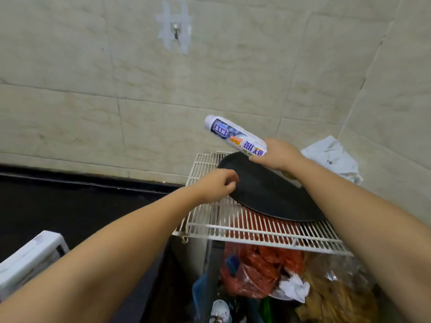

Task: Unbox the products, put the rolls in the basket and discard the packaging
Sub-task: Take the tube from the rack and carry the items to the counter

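My right hand (pixel 278 156) grips a white roll (pixel 229 134) with a blue and purple printed label, tilted up to the left above a white wire rack (pixel 245 229). My left hand (pixel 219 185) hovers by the left rim of a black round pan (pixel 268 194) that lies on the rack; its fingers are curled with nothing in them. A white slatted basket (pixel 30 257) shows at the lower left edge.
Below the rack sits a heap of red, clear and white plastic bags (pixel 261 271). A crumpled white bag (pixel 333 157) lies in the corner behind the rack. The dark counter (pixel 70 206) stretches left, against a tiled wall with a taped hook (pixel 176 31).
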The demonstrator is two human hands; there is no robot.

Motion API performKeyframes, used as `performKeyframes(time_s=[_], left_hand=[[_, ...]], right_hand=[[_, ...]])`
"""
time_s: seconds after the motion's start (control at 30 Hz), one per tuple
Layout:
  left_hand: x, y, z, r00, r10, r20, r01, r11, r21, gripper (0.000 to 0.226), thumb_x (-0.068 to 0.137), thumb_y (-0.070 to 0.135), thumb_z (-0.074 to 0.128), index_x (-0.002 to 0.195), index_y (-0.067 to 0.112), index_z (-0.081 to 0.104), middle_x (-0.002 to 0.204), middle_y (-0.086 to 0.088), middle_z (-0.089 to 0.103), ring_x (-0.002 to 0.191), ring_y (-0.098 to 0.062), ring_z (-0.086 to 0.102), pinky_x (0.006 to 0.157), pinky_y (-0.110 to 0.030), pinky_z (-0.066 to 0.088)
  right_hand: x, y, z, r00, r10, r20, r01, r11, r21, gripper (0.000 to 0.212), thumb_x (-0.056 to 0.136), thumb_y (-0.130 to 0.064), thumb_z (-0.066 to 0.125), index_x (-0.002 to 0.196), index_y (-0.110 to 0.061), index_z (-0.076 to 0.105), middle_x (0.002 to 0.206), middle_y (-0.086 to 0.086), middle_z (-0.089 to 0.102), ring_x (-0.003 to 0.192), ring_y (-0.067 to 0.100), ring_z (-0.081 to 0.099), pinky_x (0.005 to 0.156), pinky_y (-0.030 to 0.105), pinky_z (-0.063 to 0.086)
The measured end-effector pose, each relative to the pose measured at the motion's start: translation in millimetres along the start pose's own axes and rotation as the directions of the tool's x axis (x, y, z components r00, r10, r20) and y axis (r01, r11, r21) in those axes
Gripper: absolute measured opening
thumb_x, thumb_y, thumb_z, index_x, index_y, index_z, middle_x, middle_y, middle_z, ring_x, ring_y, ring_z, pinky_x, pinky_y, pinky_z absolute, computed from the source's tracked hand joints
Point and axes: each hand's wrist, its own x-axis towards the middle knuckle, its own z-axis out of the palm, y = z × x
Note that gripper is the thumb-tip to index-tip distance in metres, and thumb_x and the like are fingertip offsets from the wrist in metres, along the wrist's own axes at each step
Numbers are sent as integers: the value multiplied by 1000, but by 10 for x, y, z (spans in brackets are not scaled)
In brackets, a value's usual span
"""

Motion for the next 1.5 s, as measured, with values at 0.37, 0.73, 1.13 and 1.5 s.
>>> performKeyframes(time_s=[0.37, 0.73, 1.13, 1.5], left_hand=[[-1549, -1819, -1119, 927, -345, -148, 357, 931, 69, 24, 89, 17, 47, 101, 13, 67, 105, -11, 69, 97, -28, 62, 79, -32, 46], [-2370, -2599, -119, 614, -784, -94, 776, 621, -112, 43, 88, 39, 45, 117, 9, 50, 123, -18, 55, 111, -37, 54, 91, -44, 46], [-2114, -2499, 734, 307, -951, -23, 899, 298, -321, 76, 74, 40, 66, 131, 5, 29, 132, -17, 43, 120, -36, 44, 88, -45, 43], [-3258, -2977, -1087, 318, -864, -391, 682, 494, -539, 37, 86, 28, 51, 118, 11, 44, 107, -6, 55, 90, -26, 53, 72, -33, 40]], right_hand=[[-197, -2713, 135, 968, -143, -205, 240, 756, 609, 32, 75, -50, 65, 92, -24, 55, 92, 1, 66, 82, 24, 60, 63, 28, 39], [-801, -3164, 2048, 984, -57, 169, -62, 777, 626, 44, 74, -55, 63, 93, -18, 49, 94, 1, 64, 72, 13, 58, 57, 29, 43], [-921, -2278, 2808, 943, -3, 334, -146, 894, 423, 52, 72, -59, 62, 97, -15, 50, 101, 9, 64, 85, 27, 61, 65, 32, 44], [-436, -4123, 2509, 918, -337, 208, 149, 781, 606, 51, 72, -61, 60, 96, -18, 48, 99, 6, 61, 78, 23, 58, 66, 36, 49]])
